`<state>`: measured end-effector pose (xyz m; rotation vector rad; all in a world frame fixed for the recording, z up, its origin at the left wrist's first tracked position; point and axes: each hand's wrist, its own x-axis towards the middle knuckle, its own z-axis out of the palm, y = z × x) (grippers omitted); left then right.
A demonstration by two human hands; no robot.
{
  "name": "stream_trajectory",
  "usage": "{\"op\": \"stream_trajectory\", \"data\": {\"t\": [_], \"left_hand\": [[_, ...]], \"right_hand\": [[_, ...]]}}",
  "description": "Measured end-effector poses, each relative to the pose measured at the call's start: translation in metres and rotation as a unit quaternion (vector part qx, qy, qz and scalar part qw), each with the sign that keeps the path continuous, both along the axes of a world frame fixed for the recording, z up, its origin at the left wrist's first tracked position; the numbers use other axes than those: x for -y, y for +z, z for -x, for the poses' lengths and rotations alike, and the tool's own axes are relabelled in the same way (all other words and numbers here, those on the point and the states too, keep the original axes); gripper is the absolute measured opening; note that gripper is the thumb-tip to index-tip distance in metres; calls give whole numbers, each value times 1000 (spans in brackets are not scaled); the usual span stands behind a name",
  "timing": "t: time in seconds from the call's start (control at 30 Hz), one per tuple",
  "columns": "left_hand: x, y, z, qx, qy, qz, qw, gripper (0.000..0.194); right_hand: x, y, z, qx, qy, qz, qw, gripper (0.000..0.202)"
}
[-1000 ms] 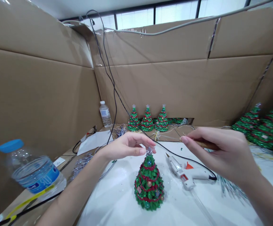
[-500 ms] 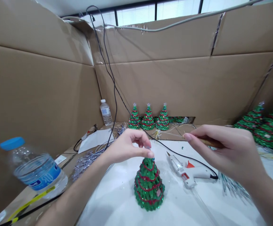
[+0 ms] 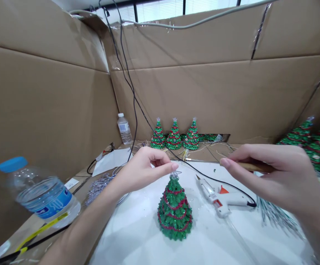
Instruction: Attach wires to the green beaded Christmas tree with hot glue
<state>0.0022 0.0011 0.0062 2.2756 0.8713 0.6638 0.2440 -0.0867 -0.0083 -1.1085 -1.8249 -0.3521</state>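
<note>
1. Clear plastic, capped in blue, marks the far left: a water bottle, well apart from both hands.
2. The left hand reaches in over the white tabletop, palm down. Its thumb and forefinger are narrow, tips right at the star; whether they pinch it or only brush it, I cannot tell.
3. The green tree, wound with red garland, stands on the tabletop directly below those fingertips. Its long axis is upright, with the clear star at the upper end, so the fingers meet the tree at its tip rather than its side. The left hand is clearly the nearer one.
4. Just right of the tree lies a white glue gun, its nozzle pointing away from the person; neither hand touches it.
5. The right hand is raised beyond the glue gun, fingers closed around a wooden-handled tool. The tool lies roughly crosswise, apart from the tree.
</note>
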Motion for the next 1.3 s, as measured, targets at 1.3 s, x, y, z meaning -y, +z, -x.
{"op": "stream_trajectory", "data": {"t": [1.3], "left_hand": [[2,-4,-2,2,8,-7,1000,41]], "right_hand": [[33,-12,47,306,-23,-112,945,28]]}}
